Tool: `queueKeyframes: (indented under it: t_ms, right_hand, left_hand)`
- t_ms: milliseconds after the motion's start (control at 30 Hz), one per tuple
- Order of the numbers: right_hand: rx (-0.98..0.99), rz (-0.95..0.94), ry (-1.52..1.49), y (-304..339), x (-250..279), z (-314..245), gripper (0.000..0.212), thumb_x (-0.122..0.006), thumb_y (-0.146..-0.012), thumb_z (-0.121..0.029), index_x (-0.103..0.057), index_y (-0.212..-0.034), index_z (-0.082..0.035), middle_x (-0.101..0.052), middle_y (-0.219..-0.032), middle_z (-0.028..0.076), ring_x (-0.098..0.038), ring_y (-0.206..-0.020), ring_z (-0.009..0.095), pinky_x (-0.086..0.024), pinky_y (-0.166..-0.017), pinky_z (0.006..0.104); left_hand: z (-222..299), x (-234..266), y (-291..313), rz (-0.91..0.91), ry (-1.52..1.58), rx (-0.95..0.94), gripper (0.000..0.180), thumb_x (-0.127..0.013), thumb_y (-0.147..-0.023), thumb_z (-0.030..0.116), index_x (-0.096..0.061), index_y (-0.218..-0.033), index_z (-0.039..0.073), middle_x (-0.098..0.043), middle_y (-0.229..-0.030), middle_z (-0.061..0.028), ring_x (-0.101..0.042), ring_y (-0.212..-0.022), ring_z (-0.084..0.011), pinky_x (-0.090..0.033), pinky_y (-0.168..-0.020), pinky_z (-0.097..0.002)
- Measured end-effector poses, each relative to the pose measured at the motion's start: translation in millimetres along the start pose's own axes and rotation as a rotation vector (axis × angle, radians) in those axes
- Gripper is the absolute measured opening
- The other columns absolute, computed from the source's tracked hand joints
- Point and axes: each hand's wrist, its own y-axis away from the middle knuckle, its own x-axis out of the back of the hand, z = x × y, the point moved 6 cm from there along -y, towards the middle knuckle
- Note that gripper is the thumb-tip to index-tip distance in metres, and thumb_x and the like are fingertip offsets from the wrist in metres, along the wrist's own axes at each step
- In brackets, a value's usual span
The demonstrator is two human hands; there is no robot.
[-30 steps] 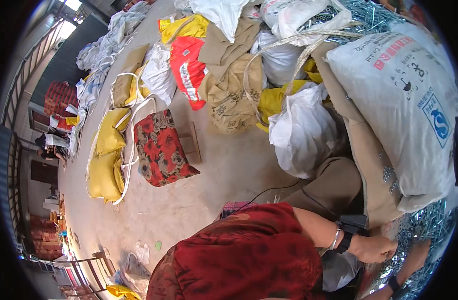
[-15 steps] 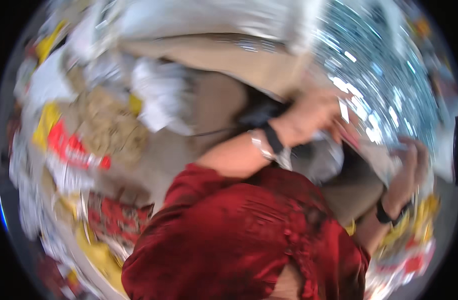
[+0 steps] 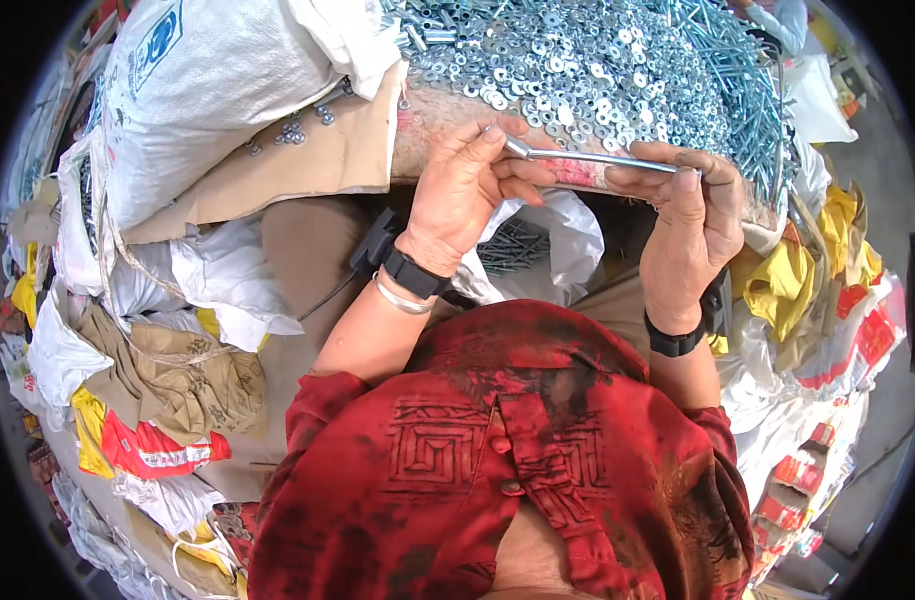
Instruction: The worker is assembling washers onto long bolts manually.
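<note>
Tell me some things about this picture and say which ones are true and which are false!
1. Both hands hold one long silver metal bolt. True: the left hand pinches one end, the right hand the other.
2. The heap of shiny metal washers lies behind the hands. True.
3. The person wears a blue shirt. False: the patterned shirt is red.
4. Only one wrist has a black band. False: both wrists do.
5. The big white woven sack lies on the person's right. False: it is on the left.
</note>
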Motion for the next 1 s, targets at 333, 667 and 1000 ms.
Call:
queueKeyframes:
  t_ms: [333,667,1000]
  right_hand:
    - [-0.041,0.093,-0.167,-28.4,10.2,8.4,0.018,-0.045,-0.104,-0.013,-0.049,-0.112,0.002,-0.066,-0.103,0.027,-0.072,-0.079,0.031,-0.061,-0.073,0.0422]
    - [-0.496,-0.073,-0.26,-30.2,11.0,53.1,0.019,-0.046,-0.104,-0.017,-0.052,-0.099,0.0,-0.068,-0.092,0.019,-0.071,-0.072,0.025,-0.061,-0.065,0.0378]
    - [-0.732,-0.479,-0.079,21.0,-21.4,65.3,0.02,-0.07,-0.092,-0.02,-0.066,-0.081,-0.004,-0.065,-0.068,0.002,-0.063,-0.059,0.009,-0.048,-0.051,0.0208]
  left_hand:
    - [17.3,-6.1,-4.3,-0.01,0.008,0.067,0.039,-0.046,-0.103,0.025,-0.053,-0.13,-0.003,-0.046,-0.065,-0.0011,-0.033,-0.048,-0.0099,-0.034,-0.046,-0.0238]
    - [7.8,-29.8,10.6,-0.194,-0.051,0.283,0.035,-0.052,-0.102,0.022,-0.054,-0.127,-0.001,-0.038,-0.059,0.0019,-0.031,-0.047,-0.0071,-0.029,-0.042,-0.0214]
    - [29.7,5.7,7.8,0.169,-0.12,0.046,0.018,-0.061,-0.098,0.019,-0.062,-0.103,0.002,-0.063,-0.066,-0.0088,-0.054,-0.044,-0.0119,-0.041,-0.037,-0.0236]
